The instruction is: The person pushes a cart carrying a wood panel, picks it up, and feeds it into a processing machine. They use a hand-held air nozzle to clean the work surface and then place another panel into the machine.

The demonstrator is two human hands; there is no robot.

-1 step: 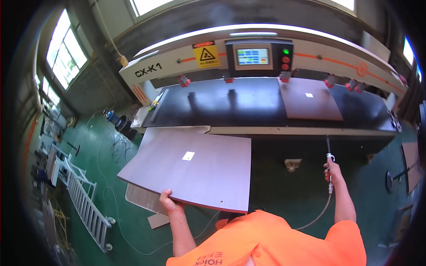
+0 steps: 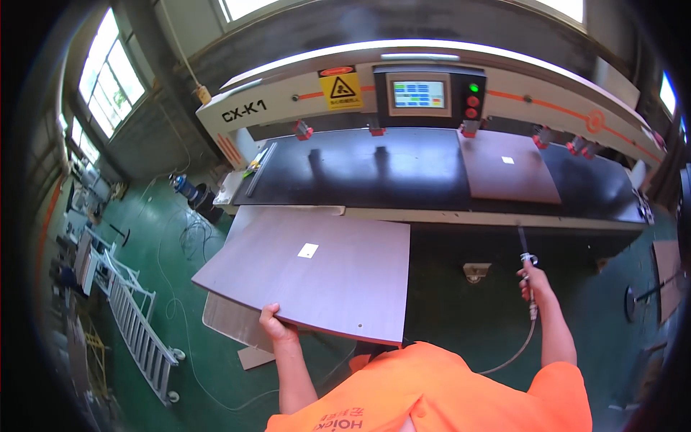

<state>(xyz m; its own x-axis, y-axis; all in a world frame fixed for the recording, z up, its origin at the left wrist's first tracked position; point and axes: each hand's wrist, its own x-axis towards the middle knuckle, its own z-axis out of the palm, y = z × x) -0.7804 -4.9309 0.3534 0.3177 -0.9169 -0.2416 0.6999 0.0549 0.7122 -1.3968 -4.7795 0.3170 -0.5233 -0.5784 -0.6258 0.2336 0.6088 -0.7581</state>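
Note:
A pale wood-grain board (image 2: 338, 281) with a small white label (image 2: 308, 250) is tilted in front of me. My left hand (image 2: 278, 324) is closed on its near edge, thumb on top and fingers hidden underneath. The board's far edge meets the front of the machine's black bed (image 2: 345, 173). Out to the right, my right hand (image 2: 534, 284) is wrapped round an air blow gun (image 2: 529, 258). Its thin nozzle points up toward the bed's front edge, and a hose (image 2: 524, 349) trails from its lower end. A second board (image 2: 507, 180) lies flat on the bed's right part.
Above the bed runs a white beam (image 2: 281, 108) with a screen panel (image 2: 417, 95), a yellow warning sign and several red-tipped clamps. A stool-like surface (image 2: 234, 320) shows under the held board. To the left stand a white wheeled ladder (image 2: 140, 338) and a blue-topped machine (image 2: 191, 193).
My right hand and the blow gun have shifted slightly left and down. My left hand still holds the board, and the view has moved a little.

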